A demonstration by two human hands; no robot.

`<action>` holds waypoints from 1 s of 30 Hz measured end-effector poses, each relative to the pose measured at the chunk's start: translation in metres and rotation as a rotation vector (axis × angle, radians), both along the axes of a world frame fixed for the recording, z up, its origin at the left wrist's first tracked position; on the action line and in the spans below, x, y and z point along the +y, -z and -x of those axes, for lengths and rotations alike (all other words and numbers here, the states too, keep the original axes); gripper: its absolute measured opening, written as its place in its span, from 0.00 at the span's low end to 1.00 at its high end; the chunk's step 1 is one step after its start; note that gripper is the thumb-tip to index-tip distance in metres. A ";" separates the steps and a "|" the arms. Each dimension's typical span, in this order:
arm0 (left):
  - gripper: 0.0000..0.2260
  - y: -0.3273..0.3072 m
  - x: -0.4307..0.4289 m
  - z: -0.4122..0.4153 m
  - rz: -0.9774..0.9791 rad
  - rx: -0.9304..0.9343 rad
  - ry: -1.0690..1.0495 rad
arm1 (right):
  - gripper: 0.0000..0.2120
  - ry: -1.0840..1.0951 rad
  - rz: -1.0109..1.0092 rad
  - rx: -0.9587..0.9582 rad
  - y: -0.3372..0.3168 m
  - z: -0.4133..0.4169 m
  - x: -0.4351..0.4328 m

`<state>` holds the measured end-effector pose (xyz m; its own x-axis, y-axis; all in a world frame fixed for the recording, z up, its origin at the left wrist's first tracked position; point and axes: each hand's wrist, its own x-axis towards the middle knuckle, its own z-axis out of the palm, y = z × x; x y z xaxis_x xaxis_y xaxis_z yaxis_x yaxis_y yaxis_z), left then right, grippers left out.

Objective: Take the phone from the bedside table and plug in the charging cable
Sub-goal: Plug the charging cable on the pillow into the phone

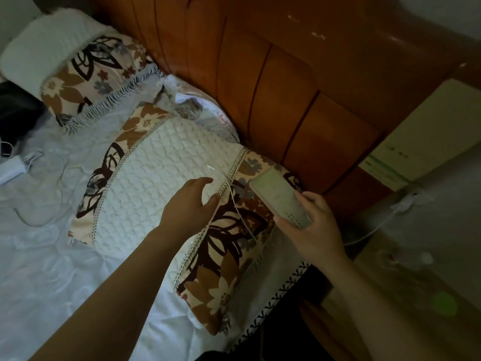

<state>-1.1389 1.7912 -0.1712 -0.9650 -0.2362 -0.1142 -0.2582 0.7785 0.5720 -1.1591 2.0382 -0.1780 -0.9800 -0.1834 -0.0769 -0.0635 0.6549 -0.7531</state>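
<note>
My right hand (313, 225) grips a phone (279, 196) by its lower end, screen lit and facing up, over the right edge of a floral pillow (161, 183). A thin white charging cable (235, 201) lies across that pillow, its plug tip at about the pillow's middle, and runs off right toward a white charger (406, 201) by the bedside table (426, 280). My left hand (192, 201) hovers over the pillow just left of the cable, fingers spread and curved, holding nothing.
A wooden headboard (286, 87) runs behind the pillows. A second floral pillow (86, 74) lies at the back left. On the white bedsheet (52, 269) at left sit another white adapter (13, 169) and loose cords. A pale box (426, 131) stands at right.
</note>
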 end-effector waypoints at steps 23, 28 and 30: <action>0.26 0.120 -0.004 0.129 0.102 -0.222 -0.522 | 0.36 -0.285 -0.073 0.044 0.132 0.189 -0.056; 0.23 0.136 0.006 0.141 0.229 -0.231 -0.588 | 0.40 -0.476 -0.167 -0.057 0.170 0.195 -0.071; 0.21 0.139 0.007 0.140 0.236 -0.221 -0.586 | 0.41 -0.474 -0.175 -0.044 0.174 0.197 -0.071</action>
<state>-1.2788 1.7978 -0.3099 -0.6296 -0.7570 -0.1750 -0.7679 0.5719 0.2885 -1.3558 1.9669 -0.3520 -0.7875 -0.5878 -0.1853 -0.3551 0.6785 -0.6431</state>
